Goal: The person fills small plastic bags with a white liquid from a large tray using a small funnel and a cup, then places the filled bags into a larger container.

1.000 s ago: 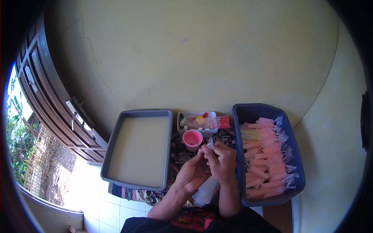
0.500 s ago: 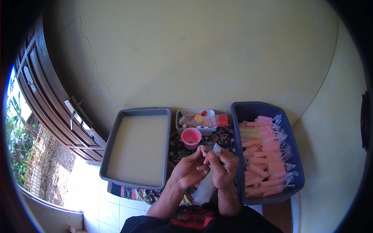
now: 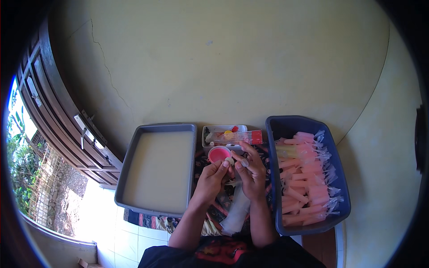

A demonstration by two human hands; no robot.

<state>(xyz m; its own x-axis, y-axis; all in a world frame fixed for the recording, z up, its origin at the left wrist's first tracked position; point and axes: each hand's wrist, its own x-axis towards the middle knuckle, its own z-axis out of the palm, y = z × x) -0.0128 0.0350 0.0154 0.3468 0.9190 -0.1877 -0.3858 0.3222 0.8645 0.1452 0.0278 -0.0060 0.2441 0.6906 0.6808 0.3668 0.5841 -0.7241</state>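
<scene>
My left hand [image 3: 211, 179] is closed, thumb and fingers pinching a small pale round piece [image 3: 229, 161] just in front of the pink cup [image 3: 218, 154]. Beside it, my right hand [image 3: 253, 179] has its thumb against a bit of clear plastic [image 3: 244, 164], while its other fingers reach up and outward. Below both hands, a stack of clear plastic bags [image 3: 236, 213] lies on the dark patterned cloth [image 3: 212, 216]. Part of what lies between the hands is hidden by the fingers.
At left stands a grey tray [image 3: 195, 147] of cloudy whitish liquid. A deep dark-blue tub [image 3: 346, 210] at right holds many pink-filled tied plastic tubes [image 3: 308, 178]. A white box [image 3: 206, 134] with small packets sits behind the cup. A wooden door [image 3: 67, 116] stands open at far left.
Both hands have shifted up toward the cup. The right fingers have lifted and spread, and the left hand has turned, its pinched piece now showing more plainly.
</scene>
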